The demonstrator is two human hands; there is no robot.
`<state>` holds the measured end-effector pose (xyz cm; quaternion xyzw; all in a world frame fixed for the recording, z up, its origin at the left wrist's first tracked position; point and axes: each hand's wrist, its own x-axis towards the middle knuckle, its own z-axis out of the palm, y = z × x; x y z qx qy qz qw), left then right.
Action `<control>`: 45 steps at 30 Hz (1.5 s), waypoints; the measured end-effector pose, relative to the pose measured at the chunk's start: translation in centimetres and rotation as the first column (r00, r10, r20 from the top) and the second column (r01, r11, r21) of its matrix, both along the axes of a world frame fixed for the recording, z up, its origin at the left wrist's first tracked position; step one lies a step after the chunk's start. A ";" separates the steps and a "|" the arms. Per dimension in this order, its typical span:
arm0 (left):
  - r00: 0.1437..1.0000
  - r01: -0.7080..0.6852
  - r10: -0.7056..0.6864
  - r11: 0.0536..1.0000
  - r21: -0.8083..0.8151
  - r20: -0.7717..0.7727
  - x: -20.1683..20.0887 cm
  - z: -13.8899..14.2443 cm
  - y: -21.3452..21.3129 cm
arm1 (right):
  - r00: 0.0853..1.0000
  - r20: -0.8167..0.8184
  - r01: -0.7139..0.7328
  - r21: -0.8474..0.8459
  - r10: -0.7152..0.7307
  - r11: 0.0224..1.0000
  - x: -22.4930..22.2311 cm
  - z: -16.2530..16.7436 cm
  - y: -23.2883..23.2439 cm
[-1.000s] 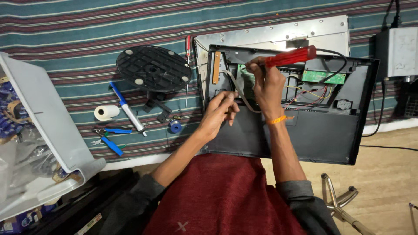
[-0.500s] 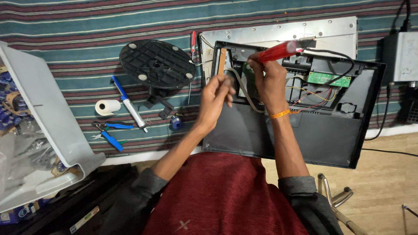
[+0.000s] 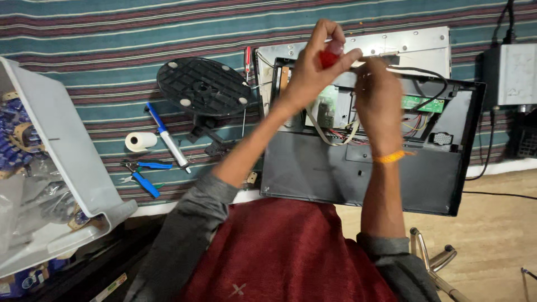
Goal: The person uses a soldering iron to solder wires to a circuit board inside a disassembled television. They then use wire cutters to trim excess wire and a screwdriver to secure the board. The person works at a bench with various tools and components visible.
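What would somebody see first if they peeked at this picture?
Probably the left hand gripping a red-handled screwdriver, with the right hand beside it, both raised over an opened black monitor case with wires and green boards showing. To the left on the striped cloth lie a round black stand base, a white tape roll and blue-handled pliers.

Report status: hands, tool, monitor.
Left hand grips red screwdriver handle from above. Right hand steadies the shaft over opened monitor. Loose cables underneath.
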<state>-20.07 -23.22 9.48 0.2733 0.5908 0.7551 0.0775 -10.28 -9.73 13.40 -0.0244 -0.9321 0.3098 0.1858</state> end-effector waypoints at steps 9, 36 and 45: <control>0.790 0.608 -0.561 0.768 -0.202 0.246 -4.5 0.0 -1.2 | 0.886 -0.242 -0.343 0.236 0.397 0.909 0.0 9.3 -2.7; 0.958 -0.278 0.287 0.935 -0.220 0.008 3.4 -3.4 -6.4 | 0.928 -0.090 -0.342 0.174 0.361 0.923 -1.0 5.8 -1.4; 0.800 -0.585 0.412 0.698 -0.412 -0.437 3.1 -7.5 -6.1 | 0.969 -0.158 -0.118 0.387 0.191 0.915 -1.7 4.8 -3.6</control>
